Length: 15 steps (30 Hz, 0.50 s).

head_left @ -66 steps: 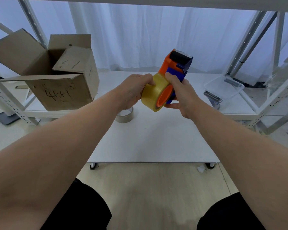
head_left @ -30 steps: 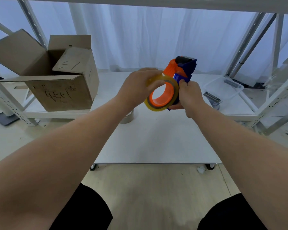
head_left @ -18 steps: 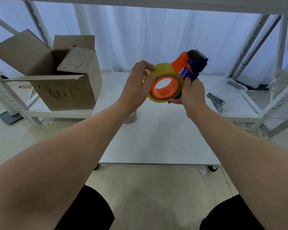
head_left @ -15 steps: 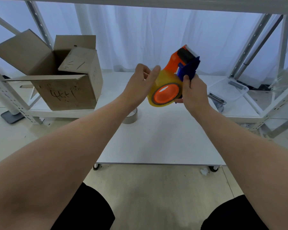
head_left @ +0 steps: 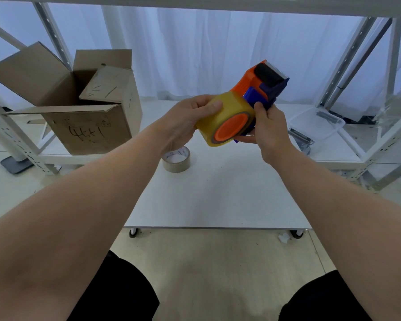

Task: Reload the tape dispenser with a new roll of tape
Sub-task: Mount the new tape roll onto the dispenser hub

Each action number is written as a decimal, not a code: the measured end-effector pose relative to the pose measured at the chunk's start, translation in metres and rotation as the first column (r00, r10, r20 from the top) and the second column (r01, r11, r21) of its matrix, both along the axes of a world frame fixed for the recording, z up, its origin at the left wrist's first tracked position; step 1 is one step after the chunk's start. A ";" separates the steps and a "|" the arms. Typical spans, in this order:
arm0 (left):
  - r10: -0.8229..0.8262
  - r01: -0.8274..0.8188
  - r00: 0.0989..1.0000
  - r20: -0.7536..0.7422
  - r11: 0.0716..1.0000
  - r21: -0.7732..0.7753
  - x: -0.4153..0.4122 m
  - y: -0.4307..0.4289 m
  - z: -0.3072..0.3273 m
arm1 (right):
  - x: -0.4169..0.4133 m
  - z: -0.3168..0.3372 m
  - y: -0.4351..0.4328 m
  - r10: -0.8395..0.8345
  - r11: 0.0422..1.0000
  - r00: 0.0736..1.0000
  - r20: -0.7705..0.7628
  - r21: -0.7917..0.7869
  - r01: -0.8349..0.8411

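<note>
I hold an orange and blue tape dispenser [head_left: 262, 86] in the air above the white table [head_left: 218, 195]. A thick yellowish roll of tape [head_left: 227, 112] sits on the dispenser's orange hub [head_left: 232, 128], which faces me. My left hand [head_left: 185, 121] grips the roll from the left, thumb on its outer face. My right hand [head_left: 267, 130] is closed around the dispenser's handle, which is mostly hidden by the fingers. The toothed blade and black roller point up and away from me.
A nearly used-up tape roll [head_left: 177, 159] lies on the table below my left hand. An open cardboard box [head_left: 79, 105] stands on the low shelf at left. A clear plastic tray [head_left: 316, 122] and metal rack posts are at right.
Both hands dropped a little with the dispenser. The roll tilted so its outer face shows more, and my left fingers, spread half a second ago, now close on the roll.
</note>
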State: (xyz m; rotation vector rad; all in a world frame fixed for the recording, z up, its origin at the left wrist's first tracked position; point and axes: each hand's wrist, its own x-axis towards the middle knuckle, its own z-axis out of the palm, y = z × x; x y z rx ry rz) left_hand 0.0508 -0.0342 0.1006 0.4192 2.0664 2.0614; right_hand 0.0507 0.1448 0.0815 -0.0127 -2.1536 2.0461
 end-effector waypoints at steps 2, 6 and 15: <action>-0.023 0.023 1.000 0.017 1.000 0.005 0.000 -0.002 -0.001 | 0.000 -0.002 0.000 -0.007 1.000 1.000 0.000 0.019 0.007; 0.047 -0.045 0.998 0.033 0.998 -0.049 -0.002 -0.005 -0.003 | -0.001 -0.003 -0.002 -0.068 0.977 0.995 -0.071 0.198 0.081; 0.217 -0.207 0.976 -0.001 0.931 -0.302 -0.004 0.007 -0.002 | 0.002 -0.004 -0.010 -0.014 0.832 0.972 -0.236 0.536 0.142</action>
